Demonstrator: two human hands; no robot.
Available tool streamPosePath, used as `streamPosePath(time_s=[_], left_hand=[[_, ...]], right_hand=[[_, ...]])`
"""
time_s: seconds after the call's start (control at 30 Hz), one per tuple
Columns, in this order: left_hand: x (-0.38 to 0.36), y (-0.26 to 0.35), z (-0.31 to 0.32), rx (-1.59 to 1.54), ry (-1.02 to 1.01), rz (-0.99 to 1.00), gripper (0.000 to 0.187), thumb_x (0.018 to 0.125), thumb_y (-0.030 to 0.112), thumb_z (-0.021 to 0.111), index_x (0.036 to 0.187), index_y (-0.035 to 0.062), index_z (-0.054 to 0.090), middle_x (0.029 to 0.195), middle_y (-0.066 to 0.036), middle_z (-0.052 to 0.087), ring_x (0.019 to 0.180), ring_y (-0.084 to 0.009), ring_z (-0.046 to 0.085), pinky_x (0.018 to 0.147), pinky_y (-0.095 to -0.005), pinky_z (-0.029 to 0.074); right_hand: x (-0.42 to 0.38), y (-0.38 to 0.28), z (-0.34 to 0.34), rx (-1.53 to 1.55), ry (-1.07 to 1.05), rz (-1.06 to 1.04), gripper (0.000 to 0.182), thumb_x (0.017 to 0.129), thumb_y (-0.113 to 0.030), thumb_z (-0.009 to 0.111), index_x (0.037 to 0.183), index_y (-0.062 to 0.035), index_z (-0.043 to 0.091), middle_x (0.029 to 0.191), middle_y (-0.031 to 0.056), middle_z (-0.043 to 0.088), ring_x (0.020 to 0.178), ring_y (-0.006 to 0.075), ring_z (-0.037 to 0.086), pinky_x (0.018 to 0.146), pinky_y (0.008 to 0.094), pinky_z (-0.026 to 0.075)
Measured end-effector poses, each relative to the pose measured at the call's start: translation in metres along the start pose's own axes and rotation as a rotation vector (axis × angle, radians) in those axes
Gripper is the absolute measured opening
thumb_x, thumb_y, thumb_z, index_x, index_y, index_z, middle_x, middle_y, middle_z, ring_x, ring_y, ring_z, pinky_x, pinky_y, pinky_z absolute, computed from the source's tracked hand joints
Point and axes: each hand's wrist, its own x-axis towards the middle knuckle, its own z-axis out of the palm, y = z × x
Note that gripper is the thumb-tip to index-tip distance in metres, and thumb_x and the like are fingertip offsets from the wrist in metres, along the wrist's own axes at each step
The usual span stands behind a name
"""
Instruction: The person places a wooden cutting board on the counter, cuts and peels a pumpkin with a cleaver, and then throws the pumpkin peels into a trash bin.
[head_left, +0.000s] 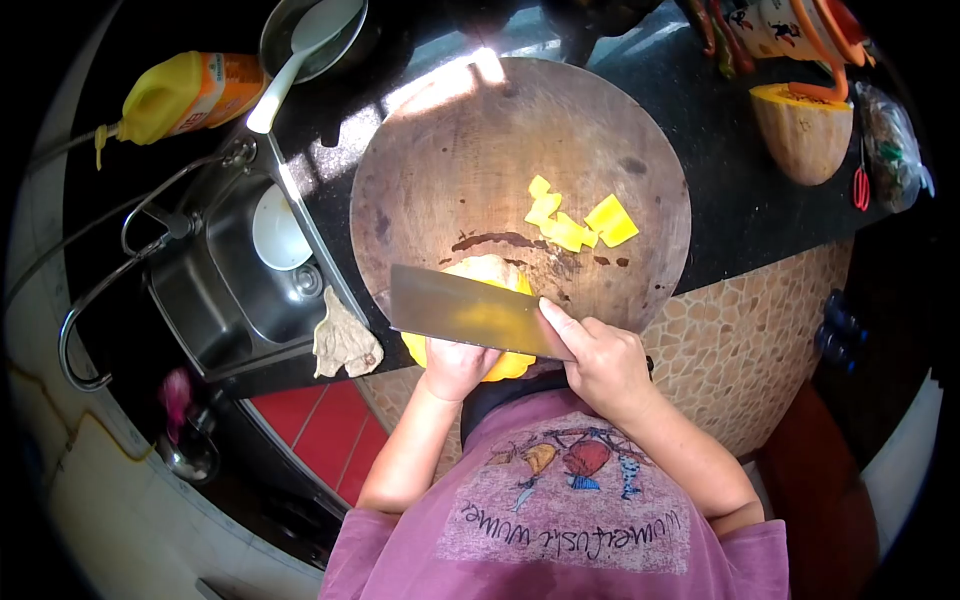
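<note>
My right hand point(608, 362) is closed on a cleaver point(460, 308), its forefinger stretched along the blade. The broad blade lies flat to my view, over a large yellow piece of pumpkin point(510, 368) at the near edge of the round wooden chopping board point(450, 150). Against that pumpkin piece is my left hand point(458, 370), gripping it; the blade hides most of its fingers. Several small yellow pumpkin chunks point(566, 232) lie on the board beyond the cleaver, right of the middle.
Left of the board is a steel sink point(215, 270) holding a white bowl point(282, 228), with a crumpled cloth point(343, 338) at its corner. A yellow jug point(185, 95) and a pot point(330, 55) stand behind. At right are a cut pumpkin point(806, 138) and red-handled scissors point(861, 188).
</note>
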Motion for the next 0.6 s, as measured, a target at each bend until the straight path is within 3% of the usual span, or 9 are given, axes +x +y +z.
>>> streamPosePath(time_s=[0.17,0.43,0.6], left_hand=[[0.006,-0.006,-0.002,-0.012,-0.026,0.024,0.028,0.070,0.008,0.078,0.097,0.0095,0.072,0.097,-0.008,0.070,0.089,-0.0288,0.067,0.082,-0.0401,0.053],[0.006,-0.013,0.007,-0.156,0.022,0.008,0.034,0.062,0.005,0.079,0.096,0.0101,0.072,0.099,-0.007,0.068,0.092,-0.0296,0.066,0.084,-0.0420,0.052],[0.008,-0.012,0.003,-0.098,0.063,0.052,0.031,0.064,0.002,0.079,0.093,0.0095,0.072,0.097,-0.007,0.067,0.090,-0.0291,0.065,0.085,-0.0406,0.050]], right_hand=[[0.001,-0.003,0.003,-0.034,-0.004,0.028,0.061,0.072,-0.004,0.064,0.132,-0.0155,0.059,0.067,0.0096,0.053,0.055,0.0296,0.060,0.054,0.0416,0.052],[0.011,-0.011,0.018,0.002,0.048,0.071,0.043,0.085,-0.010,0.057,0.128,-0.0140,0.062,0.068,0.0112,0.058,0.057,0.0308,0.063,0.054,0.0437,0.052],[-0.005,-0.005,0.009,-0.066,-0.033,0.158,0.044,0.086,-0.012,0.055,0.129,-0.0135,0.060,0.067,0.0135,0.060,0.056,0.0326,0.063,0.053,0.0447,0.052]])
